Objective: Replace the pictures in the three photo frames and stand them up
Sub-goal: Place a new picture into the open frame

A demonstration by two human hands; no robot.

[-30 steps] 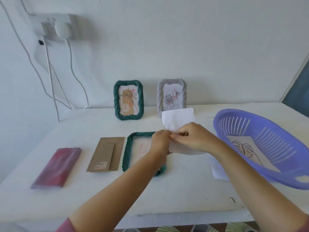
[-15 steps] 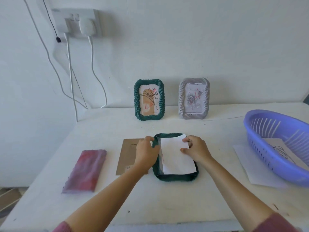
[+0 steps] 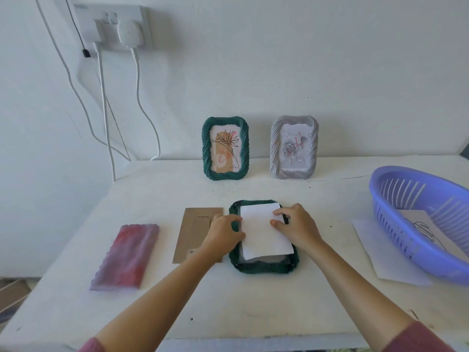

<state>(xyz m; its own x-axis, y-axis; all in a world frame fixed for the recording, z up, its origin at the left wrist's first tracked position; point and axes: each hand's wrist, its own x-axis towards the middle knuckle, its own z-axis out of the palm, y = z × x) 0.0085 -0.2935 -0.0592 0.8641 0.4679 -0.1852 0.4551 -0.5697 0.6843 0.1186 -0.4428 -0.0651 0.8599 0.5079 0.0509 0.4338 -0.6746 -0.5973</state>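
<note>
A dark green frame lies face down in the middle of the table. A white picture sheet, blank side up, rests in its opening, slightly askew. My left hand presses the frame's left edge and the sheet's left side. My right hand has its fingertips on the sheet's right side. The frame's brown backing board lies just left of it, partly under my left hand. A green frame and a grey frame stand upright at the back, each with a picture in it.
A purple plastic basket at the right holds a line drawing and sits on a white sheet. A pink-red flat packet lies at the left. Cables hang from a wall socket at the back left.
The white sheet, held up in both hands a second ago, now lies flat in the face-down green frame. Both hands have come down onto it. The view has shifted left.
</note>
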